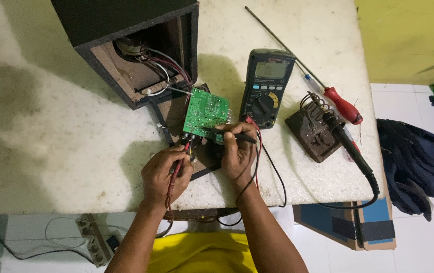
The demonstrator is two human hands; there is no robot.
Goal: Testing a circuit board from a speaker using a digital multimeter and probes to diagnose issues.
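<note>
A green circuit board (204, 111) sits tilted on a dark panel in front of an open black speaker box (126, 40), joined to it by several wires. My left hand (165, 174) grips a red test probe (177, 169) whose tip touches the board's near left edge. Closed around a black test probe (229, 134), my right hand (238, 156) lays its tip across the board's near edge. Both probe leads run back to a dark multimeter (267, 86) lying just right of the board.
A soldering iron (346, 144) rests on a brown stand (314, 129) at the right. A red-handled screwdriver (338, 103) lies behind it. The white table (50, 126) ends at the right, over dark cloth (419, 162) on the floor. A power strip (93, 237) lies below.
</note>
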